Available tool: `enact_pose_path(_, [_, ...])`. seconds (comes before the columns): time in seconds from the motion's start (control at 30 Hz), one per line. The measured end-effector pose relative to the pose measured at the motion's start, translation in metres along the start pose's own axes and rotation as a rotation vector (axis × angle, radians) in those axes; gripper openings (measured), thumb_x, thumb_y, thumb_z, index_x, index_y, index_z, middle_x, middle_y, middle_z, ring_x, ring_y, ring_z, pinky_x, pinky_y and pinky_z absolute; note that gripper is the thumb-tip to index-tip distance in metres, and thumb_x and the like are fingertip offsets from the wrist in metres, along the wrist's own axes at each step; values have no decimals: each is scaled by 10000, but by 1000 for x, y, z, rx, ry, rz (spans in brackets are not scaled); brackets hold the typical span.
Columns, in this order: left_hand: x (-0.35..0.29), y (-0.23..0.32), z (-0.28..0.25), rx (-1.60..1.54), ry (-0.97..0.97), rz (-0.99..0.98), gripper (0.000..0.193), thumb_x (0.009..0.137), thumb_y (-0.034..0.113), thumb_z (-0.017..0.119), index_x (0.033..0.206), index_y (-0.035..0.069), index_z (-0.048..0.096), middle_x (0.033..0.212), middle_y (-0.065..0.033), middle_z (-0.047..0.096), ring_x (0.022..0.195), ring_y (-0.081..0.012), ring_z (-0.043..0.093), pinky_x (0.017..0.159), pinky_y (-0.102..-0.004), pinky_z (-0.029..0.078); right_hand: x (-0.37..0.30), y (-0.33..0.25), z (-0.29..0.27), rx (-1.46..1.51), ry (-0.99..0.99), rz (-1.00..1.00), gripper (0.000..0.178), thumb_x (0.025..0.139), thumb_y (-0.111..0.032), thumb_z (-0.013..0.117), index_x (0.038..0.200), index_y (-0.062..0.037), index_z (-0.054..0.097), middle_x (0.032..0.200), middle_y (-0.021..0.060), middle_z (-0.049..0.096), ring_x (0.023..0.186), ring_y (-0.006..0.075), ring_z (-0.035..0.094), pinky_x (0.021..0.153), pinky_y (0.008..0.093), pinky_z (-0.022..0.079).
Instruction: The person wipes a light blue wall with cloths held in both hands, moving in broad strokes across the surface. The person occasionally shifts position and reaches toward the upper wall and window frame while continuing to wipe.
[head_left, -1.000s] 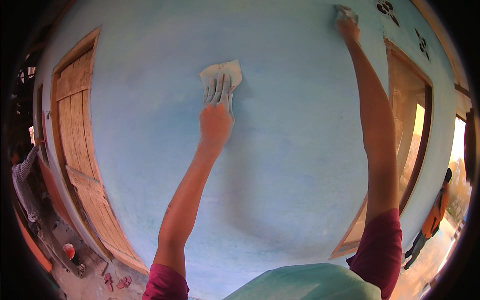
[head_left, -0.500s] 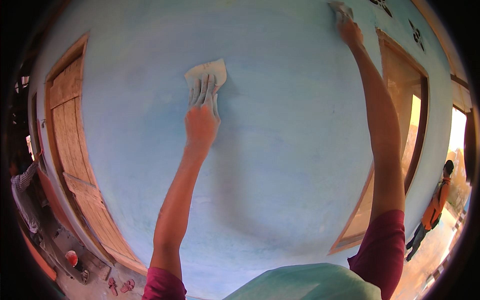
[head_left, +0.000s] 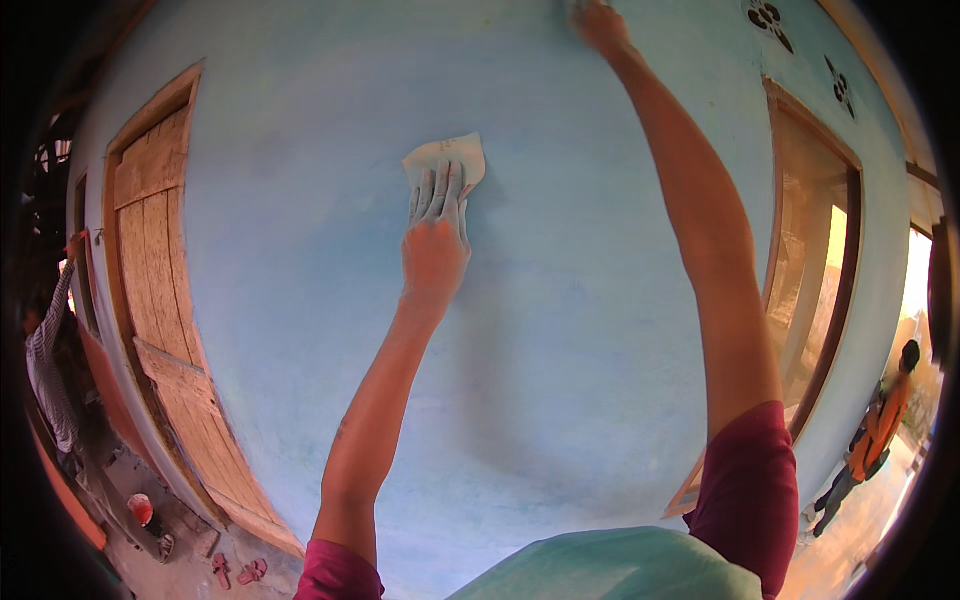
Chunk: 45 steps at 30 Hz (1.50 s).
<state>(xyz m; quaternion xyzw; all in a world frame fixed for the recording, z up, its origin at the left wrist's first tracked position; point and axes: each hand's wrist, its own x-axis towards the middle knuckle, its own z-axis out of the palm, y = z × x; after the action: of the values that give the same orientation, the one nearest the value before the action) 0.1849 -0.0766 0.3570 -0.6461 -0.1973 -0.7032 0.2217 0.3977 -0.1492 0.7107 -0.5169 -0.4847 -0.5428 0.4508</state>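
Note:
Against the light blue wall, my left hand presses a pale sheet of sandpaper, its dusty fingers laid over the lower part of the sheet. The sheet's upper corners stick out past the fingertips. My right hand reaches high up the wall at the top edge of the picture, closed around another piece of sandpaper, blurred and partly cut off.
A wooden door stands left, a framed opening right. A person in a striped shirt works far left, another in orange stands far right. A bucket and pink sandals lie low left.
My right hand has swept left and up along the wall with its sandpaper. The view has shifted slightly; my left hand stays at much the same spot on the wall.

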Motion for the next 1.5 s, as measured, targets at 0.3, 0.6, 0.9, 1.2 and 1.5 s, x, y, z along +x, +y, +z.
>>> enact_pose_path(0.3, [-1,-1,1,3,-57,1,443,1047,110,509,1489,78,489,1539,-78,485,1431,-319,437,1107,-400,492,-37,-120,1,-14,-148,-262,483,1067,-462,323,1401,-211,566,1430,163,555,1295,393,545,1082,529,448])
enact_pose_path(0.6, [1,3,5,19,20,5,439,1043,103,523,1481,82,502,1515,-91,510,1428,-333,435,1129,-402,473,-27,232,-129,-237,222,387,571,1005,-555,323,1532,-358,424,1524,141,501,1383,395,484,1136,510,402])
enact_pose_path(0.9, [0,16,3,-19,28,-40,415,1036,91,529,1450,57,535,1489,-116,536,1409,-356,457,1118,-421,474,37,173,-49,-218,221,281,395,1065,-387,388,1364,-226,589,1425,168,568,1224,398,597,1045,541,473])
enact_pose_path(1.2, [-3,10,3,64,21,-15,407,1045,91,509,1449,58,536,1498,-105,528,1417,-346,443,1028,-386,551,-38,-47,-2,-91,-48,-586,426,1100,-334,324,1478,-255,504,1621,33,375,1527,271,260,1257,450,236])
enact_pose_path(1.5, [-2,15,5,43,26,-67,398,1060,109,497,1456,85,536,1501,-111,520,1415,-354,443,1081,-411,507,-6,323,-132,-365,392,55,508,1046,-487,285,1521,-380,428,1455,171,565,1353,426,505,1144,510,385])
